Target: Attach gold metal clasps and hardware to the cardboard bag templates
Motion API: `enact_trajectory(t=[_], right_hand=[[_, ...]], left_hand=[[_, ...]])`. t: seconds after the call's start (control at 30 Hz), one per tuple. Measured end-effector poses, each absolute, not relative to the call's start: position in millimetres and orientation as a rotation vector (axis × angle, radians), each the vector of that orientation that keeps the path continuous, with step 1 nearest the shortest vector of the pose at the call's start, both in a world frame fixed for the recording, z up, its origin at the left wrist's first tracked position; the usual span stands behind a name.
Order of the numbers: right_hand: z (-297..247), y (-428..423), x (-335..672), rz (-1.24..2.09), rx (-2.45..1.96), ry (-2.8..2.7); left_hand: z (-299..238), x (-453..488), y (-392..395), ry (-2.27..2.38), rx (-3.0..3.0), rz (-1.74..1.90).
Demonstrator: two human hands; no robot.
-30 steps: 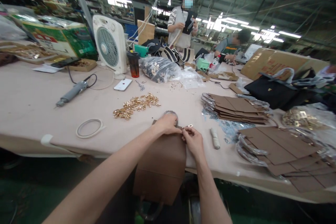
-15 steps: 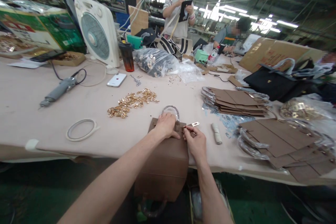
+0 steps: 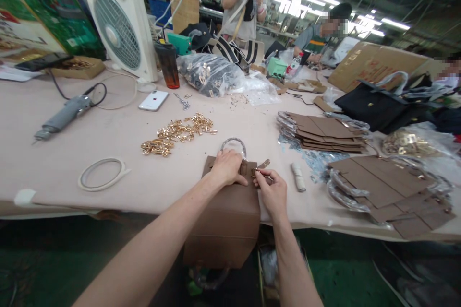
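Note:
A brown leather bag panel (image 3: pixel 225 220) hangs over the near table edge, with a plastic-wrapped handle loop (image 3: pixel 234 143) at its top. My left hand (image 3: pixel 227 167) presses down on the panel's top edge, fingers curled over it. My right hand (image 3: pixel 271 191) pinches a small metal strap fitting (image 3: pixel 262 167) at the panel's right top corner. A pile of gold metal fittings (image 3: pixel 176 133) lies on the table just beyond my hands.
A tape ring (image 3: pixel 102 173), an electric screwdriver (image 3: pixel 63 114), a white phone (image 3: pixel 153 100), a cup (image 3: pixel 167 64) and a fan (image 3: pixel 117 21) are to the left. Stacks of brown panels (image 3: pixel 326 133) lie right, a small roll (image 3: pixel 298 176) beside them. Other people work at the far side.
The view has tipped down and shifted, so everything sits higher and further left. My left hand slid onto the panel's top edge; my right hand kept pinching the fitting, now tilted.

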State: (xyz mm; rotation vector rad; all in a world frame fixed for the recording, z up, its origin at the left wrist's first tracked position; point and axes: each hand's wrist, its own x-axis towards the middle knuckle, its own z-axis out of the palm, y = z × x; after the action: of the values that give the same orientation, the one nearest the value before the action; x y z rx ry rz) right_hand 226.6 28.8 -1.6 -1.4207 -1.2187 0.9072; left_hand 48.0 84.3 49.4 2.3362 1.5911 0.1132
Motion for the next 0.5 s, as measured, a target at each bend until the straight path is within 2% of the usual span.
enact_trajectory(t=[0.5], right_hand=[[-6.5,25.3,210.2,0.697,-1.506,-1.366]], left_hand=[[45.1,46.0,82.5,1.584,2.333,0.192]])
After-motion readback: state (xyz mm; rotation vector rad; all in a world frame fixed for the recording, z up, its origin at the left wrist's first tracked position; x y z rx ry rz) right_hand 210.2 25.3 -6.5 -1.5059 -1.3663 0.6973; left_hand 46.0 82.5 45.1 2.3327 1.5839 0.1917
